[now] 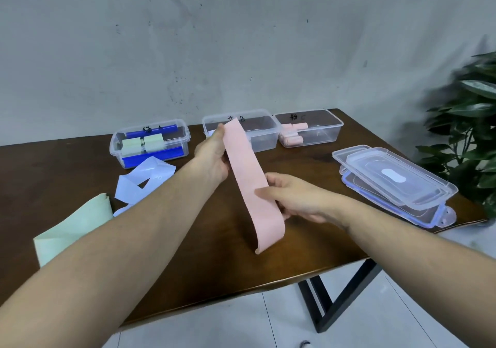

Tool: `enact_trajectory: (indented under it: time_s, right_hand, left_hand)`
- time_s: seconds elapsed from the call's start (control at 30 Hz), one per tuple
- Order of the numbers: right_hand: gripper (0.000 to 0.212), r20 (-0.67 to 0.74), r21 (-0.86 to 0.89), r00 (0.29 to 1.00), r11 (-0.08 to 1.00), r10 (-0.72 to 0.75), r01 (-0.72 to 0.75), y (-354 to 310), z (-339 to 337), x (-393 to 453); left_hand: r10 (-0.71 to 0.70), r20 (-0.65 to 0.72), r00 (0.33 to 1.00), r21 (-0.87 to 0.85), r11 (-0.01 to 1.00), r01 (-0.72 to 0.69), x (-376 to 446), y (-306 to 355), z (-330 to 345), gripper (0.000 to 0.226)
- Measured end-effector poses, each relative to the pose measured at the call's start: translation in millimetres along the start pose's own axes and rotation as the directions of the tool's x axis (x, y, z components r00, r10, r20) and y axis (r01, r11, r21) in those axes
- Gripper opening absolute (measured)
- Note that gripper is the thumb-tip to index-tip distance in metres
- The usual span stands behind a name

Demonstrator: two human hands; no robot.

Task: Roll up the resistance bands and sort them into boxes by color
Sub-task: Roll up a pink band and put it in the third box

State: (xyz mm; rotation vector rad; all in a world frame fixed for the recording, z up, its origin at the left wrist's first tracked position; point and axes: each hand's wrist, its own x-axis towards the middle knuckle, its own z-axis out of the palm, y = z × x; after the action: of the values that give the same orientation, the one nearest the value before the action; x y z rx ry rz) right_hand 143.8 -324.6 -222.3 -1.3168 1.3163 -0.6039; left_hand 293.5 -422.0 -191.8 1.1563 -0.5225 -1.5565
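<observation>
the pink band (248,184) is up in the air over the brown table (67,165), between both hands. it is long and flat. its long way runs from far and a bit left, at the top, to near and a bit right, at the bottom. the left hand (212,157) pinches the far top end, close to the boxes. the right hand (292,200) grips the band part way down, its fingers curled round the edge. the low end hangs free below the right hand, so the right hand is nearer to that loose end. i think the roll should start from that loose end.

there are three clear boxes in a row at the back. the left box (150,143) has two pale green rolls (142,143) in it. the middle box (241,130) is partly hidden by the band and hand, so i cannot tell what is inside. the right box (308,129) has pink rolls (292,134), maybe three or four, too small to count. the pink band should go in that one, well off to the right of the hands.

two more bands lie flat on the table to the left: one white band (142,181) and one pale green band (72,229). the lids (391,184) sit in a stack on the right, at least two.
</observation>
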Motion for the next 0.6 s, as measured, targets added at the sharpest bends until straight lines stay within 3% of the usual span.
enact_trajectory:
  time_s: [0.1,0.2,0.33,0.43,0.5,0.6]
  right_hand:
    - [0.03,-0.021,-0.008,0.996,0.996,0.089,-0.089,6,-6,5]
    - [0.029,-0.024,0.028,0.988,0.988,0.149,-0.149,15,-12,11]
    - [0.038,-0.12,-0.313,0.985,0.938,0.12,-0.152,30,-21,17]
    - [0.046,-0.22,-0.643,0.976,0.753,-0.002,-0.143,43,-29,21]
    - [0.06,-0.264,-0.732,0.964,0.658,-0.037,-0.176,53,-35,21]
    - [0.074,-0.323,-0.732,0.946,0.642,-0.033,-0.228,64,-41,19]
  left_hand:
    - [-0.026,-0.02,0.999,0.107,0.994,0.028,16,-11,11,0.048]
    - [-0.05,-0.013,0.999,0.199,0.979,0.052,30,-24,22,0.037]
    - [-0.127,-0.029,0.991,0.278,0.952,0.13,49,-44,27,0.029]
    - [-0.126,-0.009,0.992,0.312,0.942,0.123,62,-57,26,0.027]
    - [-0.113,0.025,0.993,0.339,0.936,0.098,67,-66,23,0.03]
    - [-0.076,0.068,0.995,0.387,0.921,0.044,62,-73,18,0.033]
